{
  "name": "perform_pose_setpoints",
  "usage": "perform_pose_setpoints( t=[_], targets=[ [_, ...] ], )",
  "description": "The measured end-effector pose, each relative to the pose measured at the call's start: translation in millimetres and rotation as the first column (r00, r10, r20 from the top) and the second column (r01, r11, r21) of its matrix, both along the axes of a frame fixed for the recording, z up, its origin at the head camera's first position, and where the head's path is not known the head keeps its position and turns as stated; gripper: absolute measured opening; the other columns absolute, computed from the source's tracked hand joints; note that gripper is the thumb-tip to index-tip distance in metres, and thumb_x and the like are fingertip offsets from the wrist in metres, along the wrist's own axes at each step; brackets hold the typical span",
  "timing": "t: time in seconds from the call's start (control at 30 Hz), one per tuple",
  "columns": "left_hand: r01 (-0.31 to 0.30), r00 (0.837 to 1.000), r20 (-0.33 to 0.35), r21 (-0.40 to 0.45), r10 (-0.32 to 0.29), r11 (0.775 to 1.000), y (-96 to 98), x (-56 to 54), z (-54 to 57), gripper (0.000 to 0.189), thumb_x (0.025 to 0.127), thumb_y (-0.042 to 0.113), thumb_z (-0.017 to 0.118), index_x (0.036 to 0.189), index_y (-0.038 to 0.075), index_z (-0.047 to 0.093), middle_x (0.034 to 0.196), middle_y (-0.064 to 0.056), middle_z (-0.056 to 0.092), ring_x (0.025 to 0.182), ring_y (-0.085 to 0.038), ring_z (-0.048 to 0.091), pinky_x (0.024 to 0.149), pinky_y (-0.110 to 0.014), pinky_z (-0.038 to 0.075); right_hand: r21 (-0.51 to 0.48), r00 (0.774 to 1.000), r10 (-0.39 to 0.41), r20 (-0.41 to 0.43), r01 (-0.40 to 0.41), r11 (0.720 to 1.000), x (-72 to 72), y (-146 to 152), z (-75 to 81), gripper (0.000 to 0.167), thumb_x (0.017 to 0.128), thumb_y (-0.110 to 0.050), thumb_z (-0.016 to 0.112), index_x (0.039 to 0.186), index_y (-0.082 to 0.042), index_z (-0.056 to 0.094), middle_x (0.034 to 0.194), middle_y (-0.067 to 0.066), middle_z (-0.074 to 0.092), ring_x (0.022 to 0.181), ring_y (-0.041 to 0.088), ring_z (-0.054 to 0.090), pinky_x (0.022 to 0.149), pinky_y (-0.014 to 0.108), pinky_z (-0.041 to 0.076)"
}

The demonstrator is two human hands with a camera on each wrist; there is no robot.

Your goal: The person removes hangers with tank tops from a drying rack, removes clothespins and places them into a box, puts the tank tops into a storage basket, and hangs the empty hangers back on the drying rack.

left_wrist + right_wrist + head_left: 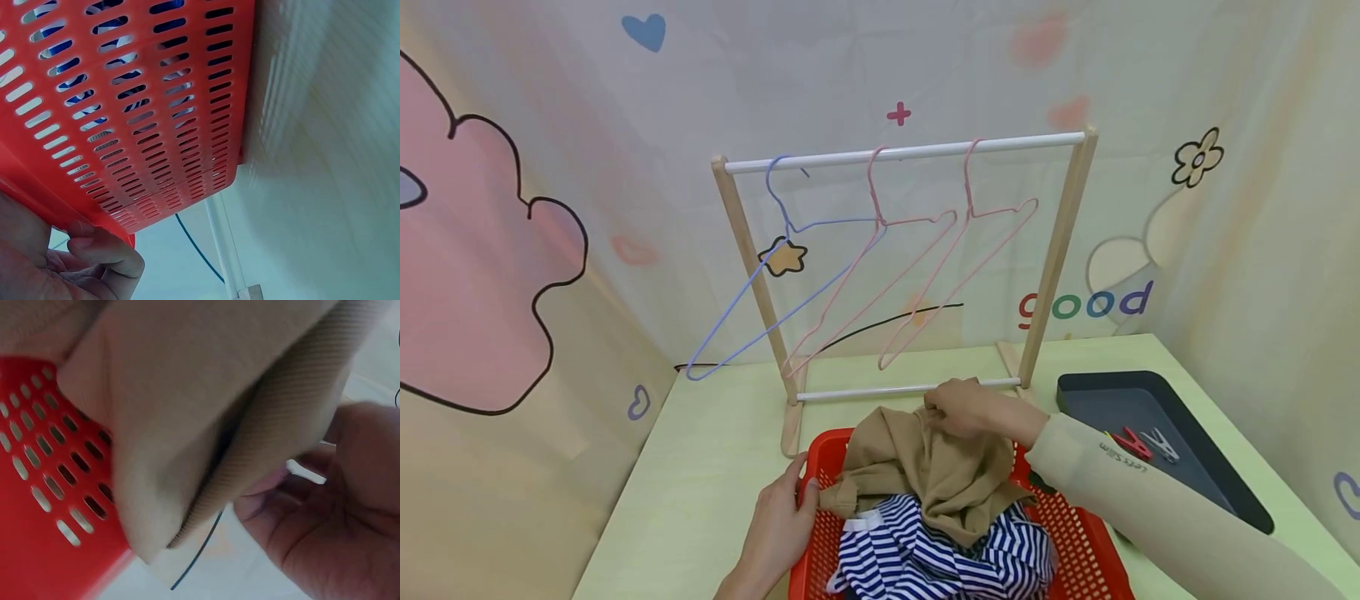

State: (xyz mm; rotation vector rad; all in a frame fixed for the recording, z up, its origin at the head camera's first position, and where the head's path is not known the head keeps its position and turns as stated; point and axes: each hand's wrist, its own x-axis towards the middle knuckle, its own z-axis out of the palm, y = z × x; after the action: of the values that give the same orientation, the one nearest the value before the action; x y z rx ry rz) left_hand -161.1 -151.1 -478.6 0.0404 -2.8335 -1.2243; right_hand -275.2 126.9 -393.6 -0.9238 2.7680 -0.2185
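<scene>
A red perforated plastic basket [1111,557] stands at the front of the table with clothes in it. My left hand [778,521] grips its left rim, thumb and fingers round the edge; in the left wrist view the hand [81,265] is beside the basket's slotted wall [37,165]. My right hand [964,408] pinches a tan garment [898,446] at its upper edge, partly raised over the basket. In the right wrist view a ribbed band [275,425] of this garment hangs near the hand [337,519]. Under it lies a navy-and-white striped garment [917,550].
Behind the basket stands a wooden rack with a white top rail [917,152]. From it hang a blue hanger [730,310] and two pink hangers [874,200]. At right, a dark tray [1101,400] holds a red clip [1133,443] and a light-coloured clip [1162,444].
</scene>
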Motion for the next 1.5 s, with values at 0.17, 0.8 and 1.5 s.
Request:
perform_pose_setpoints(
  t=[0.17,0.8,1.5],
  targets=[
    [0.001,1.000,0.004,0.006,-0.001,1.000,0.4,-1.0,1.0,0.047,0.099,0.018,0.053,0.143,0.005,0.045,0.075,-0.002,0.055,0.062,-0.012,0.051,0.052,-0.018,0.050,-0.067,0.996,0.035,-0.076,-0.040,0.997,0.3,4.4,-3.4,0.025,0.099,-0.010,0.055,0.074,-0.013,0.051,0.068,-0.002,0.042,0.065,0.013,0.041,0.061,0.026,0.034],
    [0.008,1.000,0.025,0.011,-0.009,1.000,-0.8,-2.6,-0.3,0.048,0.099,0.018,0.052,0.145,0.004,0.043,0.081,-0.003,0.059,0.065,-0.012,0.054,0.055,-0.021,0.053,-0.289,0.956,0.086,-0.281,-0.169,0.942,70.8,25.6,59.2,0.012,0.096,-0.012,0.063,0.087,-0.015,0.055,0.073,-0.008,0.046,0.067,0.004,0.043,0.062,0.019,0.038],
    [0.020,1.000,-0.008,0.046,-0.020,0.999,-1.0,-0.3,-1.7,0.046,0.100,0.017,0.051,0.143,0.002,0.044,0.074,-0.003,0.055,0.058,-0.010,0.053,0.048,-0.018,0.051,-0.169,0.896,0.418,0.154,-0.393,0.904,138.3,17.7,14.1,0.006,0.095,-0.021,0.064,0.090,-0.023,0.061,0.074,-0.018,0.045,0.069,-0.006,0.043,0.062,0.011,0.040]
  ],
)
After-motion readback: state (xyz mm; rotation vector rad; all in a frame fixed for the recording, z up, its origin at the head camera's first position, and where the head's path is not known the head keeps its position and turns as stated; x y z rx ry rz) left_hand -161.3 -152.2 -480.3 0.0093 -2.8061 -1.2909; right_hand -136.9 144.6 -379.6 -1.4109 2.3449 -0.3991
